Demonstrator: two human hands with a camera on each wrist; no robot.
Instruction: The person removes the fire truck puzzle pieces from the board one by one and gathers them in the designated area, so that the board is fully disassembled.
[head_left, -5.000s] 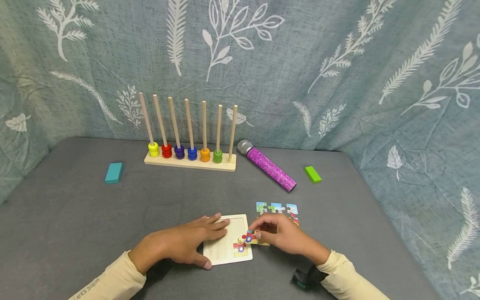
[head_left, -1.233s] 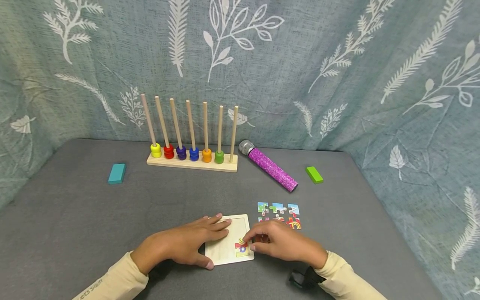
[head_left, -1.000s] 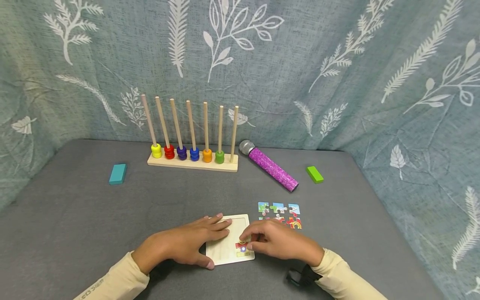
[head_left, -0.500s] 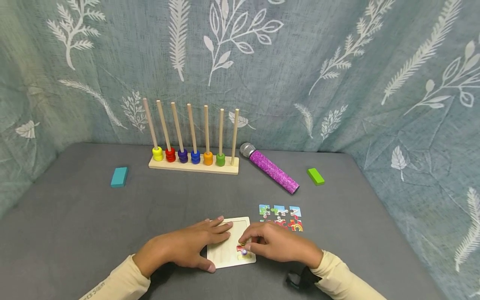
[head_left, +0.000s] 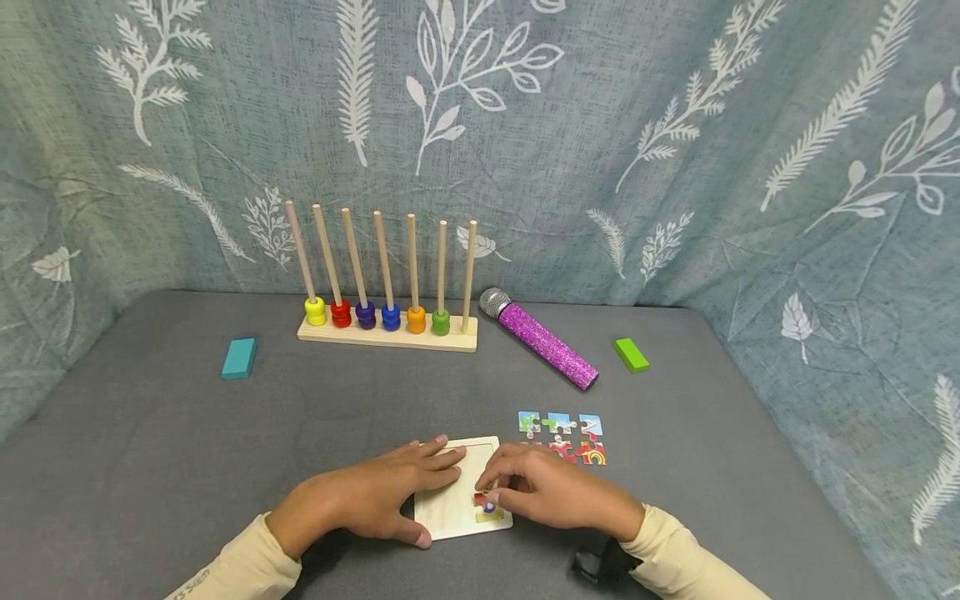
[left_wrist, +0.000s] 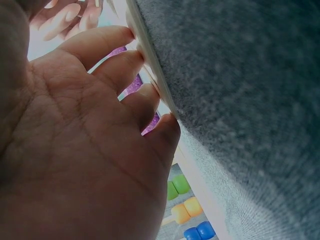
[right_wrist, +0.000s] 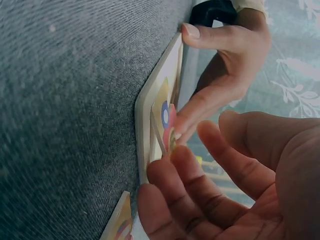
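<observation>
My left hand (head_left: 390, 490) lies spread over the left side of a pale wooden puzzle tray (head_left: 450, 521), with the thumb at its near edge. At the tray's lower right corner, my right hand (head_left: 551, 485) has its curled thumb and fingertips on a jigsaw piece (head_left: 480, 501) with red, yellow and a blue wheel. In the right wrist view that jigsaw piece (right_wrist: 164, 112) looks tilted, one edge raised from the tray. Several jigsaw pieces (head_left: 558, 422) lie in rows on the table beyond my right hand, which partly hides them.
At the back stands a wooden peg rack (head_left: 386, 335) with coloured beads. A glittery purple microphone (head_left: 547, 343) lies to its right. A green block (head_left: 632, 355) is at the far right and a teal block (head_left: 239, 358) at the left. A patterned curtain (head_left: 525, 150) hangs behind the table.
Five seconds ago my right hand held a jigsaw piece at the tray's right edge. It has since moved left and down over the piece in the corner. My left hand stays on the tray.
</observation>
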